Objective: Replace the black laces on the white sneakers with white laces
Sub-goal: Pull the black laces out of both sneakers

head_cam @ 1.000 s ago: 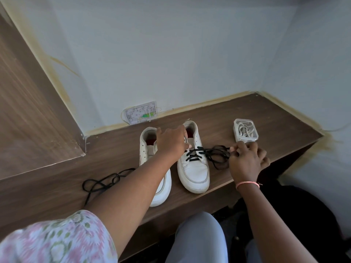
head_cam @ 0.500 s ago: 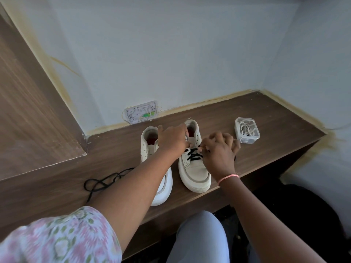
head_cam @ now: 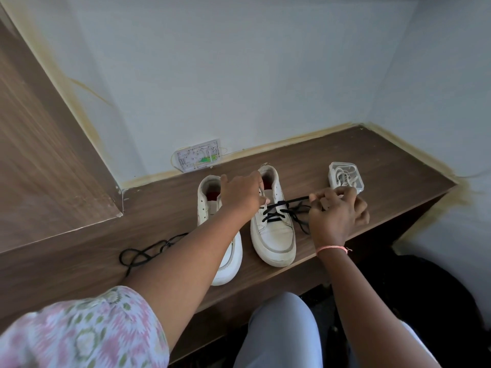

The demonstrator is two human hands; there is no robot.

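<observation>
Two white sneakers stand side by side on the wooden shelf (head_cam: 372, 160). The left sneaker (head_cam: 225, 264) has no lace. The right sneaker (head_cam: 276, 237) still carries a black lace (head_cam: 276, 212) through its lower eyelets. My left hand (head_cam: 243, 193) grips the right sneaker's upper edge near the tongue. My right hand (head_cam: 337, 211) pinches a strand of the black lace and holds it taut to the right of the shoe, with loose loops hanging below. White laces lie coiled in a small clear box (head_cam: 345, 177) at the back right.
A loose black lace (head_cam: 143, 254) lies on the shelf left of the sneakers, partly behind my left forearm. A white wall socket plate (head_cam: 198, 159) sits on the wall behind. A wooden panel (head_cam: 39, 155) rises at the left. My knees are below the shelf's front edge.
My right hand went in to the laced sneaker, then pulled back to the right with a black lace strand drawn out. My left hand stayed on the shoe.
</observation>
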